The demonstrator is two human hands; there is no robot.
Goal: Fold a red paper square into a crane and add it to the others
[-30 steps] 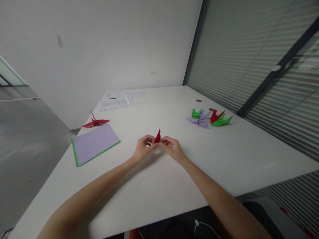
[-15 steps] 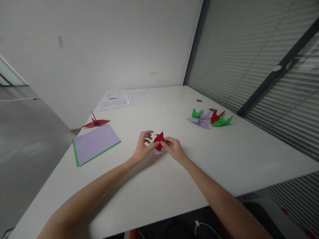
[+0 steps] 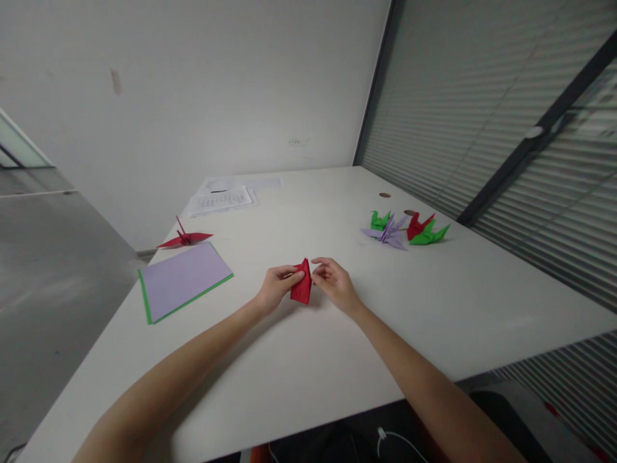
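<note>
Between the thumb and fingers of my left hand (image 3: pixel 277 287) is a red folded-paper crane (image 3: pixel 301 290), its body pressed fairly flat and held over the white table. My right hand (image 3: pixel 335 283) is just to the right of the paper. Its fingers are loosely curled, with thumb and forefinger apart; the thumb tip is very close to the red edge, and whether it touches I cannot tell. Left of both hands lies a stack of lilac and green paper sheets (image 3: pixel 187 280). Behind that stack sits another red paper crane (image 3: pixel 186 238) with spread wings.
At the right rear stand a lilac crane (image 3: pixel 388 233), a small green crane (image 3: pixel 380 220), a red one (image 3: pixel 418 226) and a larger green one (image 3: pixel 430 234). Printed sheets (image 3: pixel 222 200) with a dark pen lie at the far left. Slatted blinds (image 3: pixel 448 128) border the right side.
The red crane in my hands has turned, now showing a flatter, longer side. My left fingers have closed on it, while my right hand has loosened from it and its fingers have lifted.
</note>
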